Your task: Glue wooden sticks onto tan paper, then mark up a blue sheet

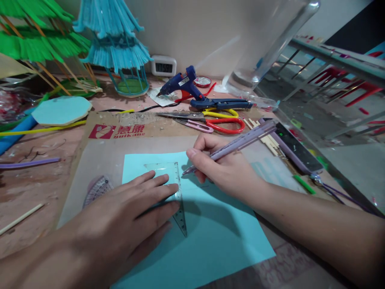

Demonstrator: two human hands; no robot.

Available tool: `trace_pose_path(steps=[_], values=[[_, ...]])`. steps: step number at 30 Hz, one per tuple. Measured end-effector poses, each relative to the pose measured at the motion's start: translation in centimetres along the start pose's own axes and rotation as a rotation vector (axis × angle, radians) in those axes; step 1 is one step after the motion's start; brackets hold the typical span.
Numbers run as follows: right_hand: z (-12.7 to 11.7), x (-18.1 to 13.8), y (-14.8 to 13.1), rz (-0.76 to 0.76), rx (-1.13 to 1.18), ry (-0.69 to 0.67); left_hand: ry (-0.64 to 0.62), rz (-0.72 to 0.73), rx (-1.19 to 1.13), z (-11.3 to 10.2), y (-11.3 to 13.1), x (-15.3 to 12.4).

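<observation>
A sheet of light-blue paper (216,237) lies in front of me with a short pencil-thin line on it. My left hand (141,208) rests flat on a clear triangular ruler (180,218), fingers stretched out, pressing it to the paper. Part of the ruler is hidden under those fingers. In my right hand (222,164) is a light purple pen (231,147), pinched between thumb and fingers. Its tip points down beside the ruler's upright edge; whether it touches the paper I cannot tell. Left of the paper lies a clear protractor (98,190).
Behind the paper lie scissors (222,120), pink snips (194,125), blue pliers (221,104) and a blue glue gun (183,84). A phone (294,148) and pale sticks (267,140) are at the right. Blue (116,52) and green (39,40) tiered models stand at the back left.
</observation>
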State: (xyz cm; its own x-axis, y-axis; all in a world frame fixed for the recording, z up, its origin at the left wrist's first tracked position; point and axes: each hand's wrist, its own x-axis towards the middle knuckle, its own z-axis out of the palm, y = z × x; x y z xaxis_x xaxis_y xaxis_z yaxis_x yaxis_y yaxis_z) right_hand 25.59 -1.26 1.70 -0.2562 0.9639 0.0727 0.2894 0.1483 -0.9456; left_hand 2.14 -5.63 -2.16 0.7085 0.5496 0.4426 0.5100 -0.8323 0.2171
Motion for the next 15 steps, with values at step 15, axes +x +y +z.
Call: trace_pose_path(steps=[15], values=[[0.07,-0.03,-0.04,-0.005,0.036,-0.005,-0.062,0.1,0.104,-0.19,-0.54,-0.29]])
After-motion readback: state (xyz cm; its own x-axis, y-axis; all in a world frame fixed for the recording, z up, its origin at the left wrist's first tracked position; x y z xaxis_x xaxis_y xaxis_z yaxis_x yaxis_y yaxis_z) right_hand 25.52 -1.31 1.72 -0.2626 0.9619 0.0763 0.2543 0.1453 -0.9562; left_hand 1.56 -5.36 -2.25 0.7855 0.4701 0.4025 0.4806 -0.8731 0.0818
